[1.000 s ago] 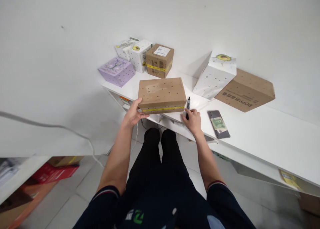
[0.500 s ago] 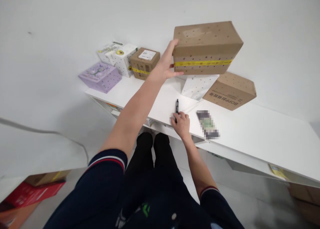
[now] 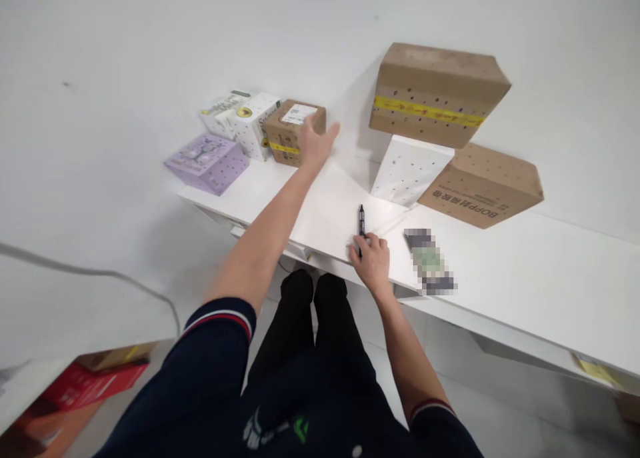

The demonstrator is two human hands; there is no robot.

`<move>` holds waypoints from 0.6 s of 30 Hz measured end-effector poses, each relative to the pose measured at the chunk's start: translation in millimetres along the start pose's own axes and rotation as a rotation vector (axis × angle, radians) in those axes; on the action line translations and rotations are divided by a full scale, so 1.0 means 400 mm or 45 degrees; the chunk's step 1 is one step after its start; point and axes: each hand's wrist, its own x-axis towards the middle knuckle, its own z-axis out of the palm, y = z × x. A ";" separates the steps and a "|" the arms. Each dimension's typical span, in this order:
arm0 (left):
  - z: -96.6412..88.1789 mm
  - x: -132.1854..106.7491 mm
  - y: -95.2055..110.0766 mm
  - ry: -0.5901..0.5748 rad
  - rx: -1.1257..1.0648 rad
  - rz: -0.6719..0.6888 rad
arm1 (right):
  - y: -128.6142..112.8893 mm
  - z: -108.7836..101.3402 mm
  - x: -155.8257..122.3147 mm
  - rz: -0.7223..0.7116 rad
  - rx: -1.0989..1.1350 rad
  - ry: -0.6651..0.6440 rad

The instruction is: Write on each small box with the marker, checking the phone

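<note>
My left hand [image 3: 315, 145] is open, thumb spread from the fingers, at the right side of a small brown cardboard box [image 3: 285, 130] with a white label and yellow tape. Whether the fingers touch that box I cannot tell. At the table's front edge, my right hand [image 3: 373, 261] has its fingers closed round the lower end of a black marker [image 3: 361, 219], whose other end points away from me. Farther back, a large brown carton [image 3: 430, 91] with yellow tape rests on top of a white speckled box [image 3: 410, 171].
Right of the white box stands another brown carton [image 3: 483, 185] with printed lettering. A purple box [image 3: 210, 161] and white boxes [image 3: 255, 125] are grouped at the left end of the white table [image 3: 565, 285]. A pixelated flat item [image 3: 430, 261] lies right of the marker.
My left hand has let go of the large carton, which now rests on the white box, and has moved left to the small brown box. My right hand remains at the marker.
</note>
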 end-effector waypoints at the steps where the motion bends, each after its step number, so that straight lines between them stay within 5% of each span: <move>1: -0.042 0.012 -0.021 0.063 0.184 -0.049 | 0.000 0.003 0.000 -0.013 -0.004 0.018; 4: -0.145 0.053 -0.051 0.052 0.622 -0.132 | -0.003 0.009 0.001 -0.032 -0.013 0.069; 7: -0.189 0.102 -0.066 -0.073 0.869 -0.143 | -0.007 0.014 0.004 -0.028 -0.012 0.109; 13: -0.159 0.171 -0.122 -0.175 0.749 -0.169 | -0.007 0.026 0.007 -0.009 0.011 0.159; 18: -0.157 0.132 -0.112 -0.146 0.731 -0.115 | -0.001 0.043 0.011 0.111 0.004 0.195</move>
